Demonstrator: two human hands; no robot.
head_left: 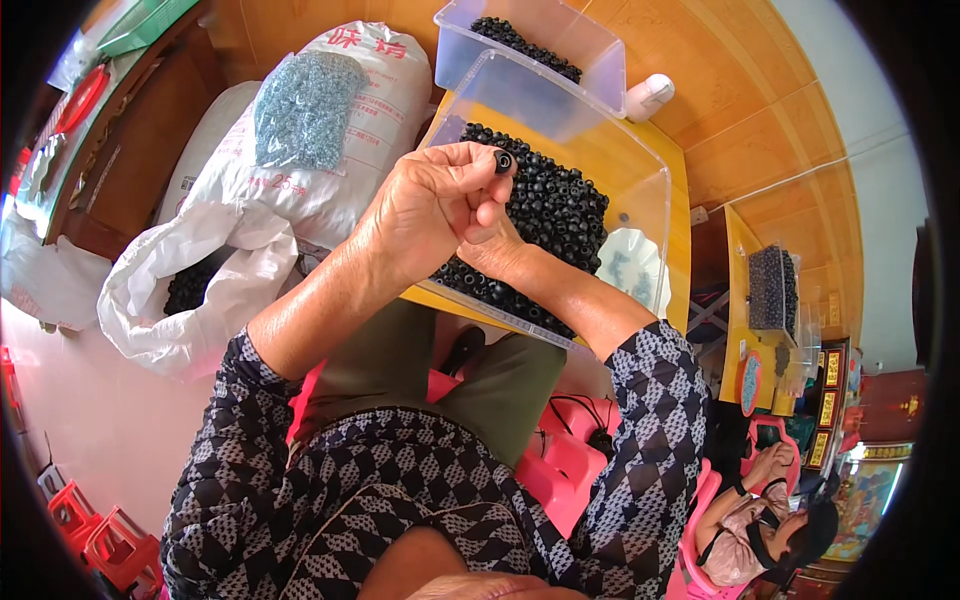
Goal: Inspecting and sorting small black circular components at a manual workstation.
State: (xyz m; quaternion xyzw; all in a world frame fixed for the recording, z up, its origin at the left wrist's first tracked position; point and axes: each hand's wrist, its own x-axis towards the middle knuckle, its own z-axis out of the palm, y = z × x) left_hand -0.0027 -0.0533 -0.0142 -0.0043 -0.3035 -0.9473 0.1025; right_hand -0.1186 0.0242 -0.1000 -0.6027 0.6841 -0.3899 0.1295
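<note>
Over a clear plastic bin of black parts, my left hand pinches a small black ring-shaped part between thumb and finger. The part's round opening faces up. Just behind and below it, my right hand is over the heap of black parts. The left hand covers most of its fingers, so I cannot tell what they hold. A white dish with small pale bits lies in the bin's right side.
Another clear bin with black parts stands behind, beside a white bottle. On the left are a large white sack, a bag of bluish bits and an open white bag. A person sits at lower right.
</note>
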